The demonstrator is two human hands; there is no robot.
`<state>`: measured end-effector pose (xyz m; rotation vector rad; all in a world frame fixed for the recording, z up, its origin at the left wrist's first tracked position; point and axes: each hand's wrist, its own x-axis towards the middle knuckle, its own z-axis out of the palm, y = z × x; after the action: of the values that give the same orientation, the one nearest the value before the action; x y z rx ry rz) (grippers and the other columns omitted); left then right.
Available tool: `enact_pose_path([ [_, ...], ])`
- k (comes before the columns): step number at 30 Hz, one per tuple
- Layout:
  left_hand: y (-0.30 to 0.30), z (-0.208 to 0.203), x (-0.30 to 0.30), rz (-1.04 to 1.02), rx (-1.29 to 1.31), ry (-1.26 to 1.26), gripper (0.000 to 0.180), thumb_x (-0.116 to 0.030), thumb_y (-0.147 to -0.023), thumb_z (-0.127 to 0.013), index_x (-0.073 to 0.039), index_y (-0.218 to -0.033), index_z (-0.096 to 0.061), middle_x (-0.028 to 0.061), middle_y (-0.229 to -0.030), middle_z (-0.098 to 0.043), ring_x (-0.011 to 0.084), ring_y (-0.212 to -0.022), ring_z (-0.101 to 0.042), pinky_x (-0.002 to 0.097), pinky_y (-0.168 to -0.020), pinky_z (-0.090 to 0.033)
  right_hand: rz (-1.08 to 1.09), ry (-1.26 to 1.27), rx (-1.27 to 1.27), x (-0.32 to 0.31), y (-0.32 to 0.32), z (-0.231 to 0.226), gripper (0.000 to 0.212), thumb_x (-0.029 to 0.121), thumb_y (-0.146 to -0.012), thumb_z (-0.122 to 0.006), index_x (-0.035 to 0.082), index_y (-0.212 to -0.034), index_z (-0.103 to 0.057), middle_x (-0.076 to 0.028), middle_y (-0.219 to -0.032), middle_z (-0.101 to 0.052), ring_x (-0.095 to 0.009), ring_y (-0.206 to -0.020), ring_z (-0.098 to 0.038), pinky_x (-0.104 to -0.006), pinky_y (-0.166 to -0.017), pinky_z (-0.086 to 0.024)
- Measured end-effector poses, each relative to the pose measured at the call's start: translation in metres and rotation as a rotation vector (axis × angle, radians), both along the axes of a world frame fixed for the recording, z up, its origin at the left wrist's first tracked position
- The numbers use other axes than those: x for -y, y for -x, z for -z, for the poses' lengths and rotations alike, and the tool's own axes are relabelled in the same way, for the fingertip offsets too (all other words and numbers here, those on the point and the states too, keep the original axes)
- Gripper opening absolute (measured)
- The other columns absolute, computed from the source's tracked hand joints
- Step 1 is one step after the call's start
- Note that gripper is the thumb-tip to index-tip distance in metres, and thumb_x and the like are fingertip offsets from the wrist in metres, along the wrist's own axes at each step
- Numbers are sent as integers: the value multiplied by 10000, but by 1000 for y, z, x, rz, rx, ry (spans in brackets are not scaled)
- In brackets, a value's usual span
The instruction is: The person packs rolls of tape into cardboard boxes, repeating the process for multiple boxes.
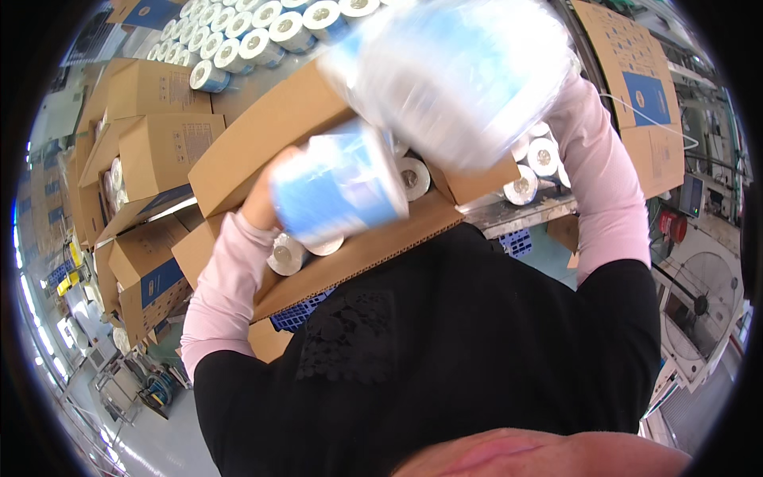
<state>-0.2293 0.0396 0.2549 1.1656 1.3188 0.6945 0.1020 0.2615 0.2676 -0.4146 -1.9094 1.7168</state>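
- Left hand (266, 191) wrapped around a blue-and-white roll pack (338, 187), holding it above the open cardboard box (358, 254).
- Right hand hidden behind a bigger, motion-blurred plastic-wrapped pack (461, 75); pink sleeve (600, 191) runs up to it. Can't tell the grip.
- White rolls (413, 176) sit end-on inside the box.
- More loose rolls (254, 40) stacked at top left, beside other boxes (159, 151).

A blurred, blue-and-white wrapped roll pack (338, 189) sits over the open brown carton (318, 262), a bigger clear-wrapped pack (465, 75) above it, with blue-labelled cartons (147, 290) stacked at left and a blue-patched flat carton (644, 95) right.
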Motion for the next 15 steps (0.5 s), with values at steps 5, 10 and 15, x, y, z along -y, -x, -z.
enact_pose_path([
  [5,-24,21,40,362,-816,-514,316,-1,-603,-616,-73,-911,-619,200,-956,-525,396,-894,-529,472,-797,-446,-184,-1142,425,130,73,-37,210,153,-523,-673,85,-721,-670,-83,-856,-543,-265,-908,-520,-387,-778,-434],
  [10,-30,22,17,418,-742,-595,376,-55,-713,-619,-67,-1088,-624,196,-1173,-536,369,-1077,-515,439,-946,-413,-296,-1140,884,169,89,68,180,211,-762,-598,128,-870,-715,-87,-985,-624,-241,-1017,-550,-459,-931,-357],
  [15,61,31,-63,232,-815,-331,308,-152,-854,-509,-65,-1130,-614,171,-1192,-576,335,-1123,-525,421,-963,-407,828,-485,446,141,10,51,207,71,-800,-612,86,-1005,-640,-124,-942,-644,-302,-875,-618,-360,-753,-495],
])
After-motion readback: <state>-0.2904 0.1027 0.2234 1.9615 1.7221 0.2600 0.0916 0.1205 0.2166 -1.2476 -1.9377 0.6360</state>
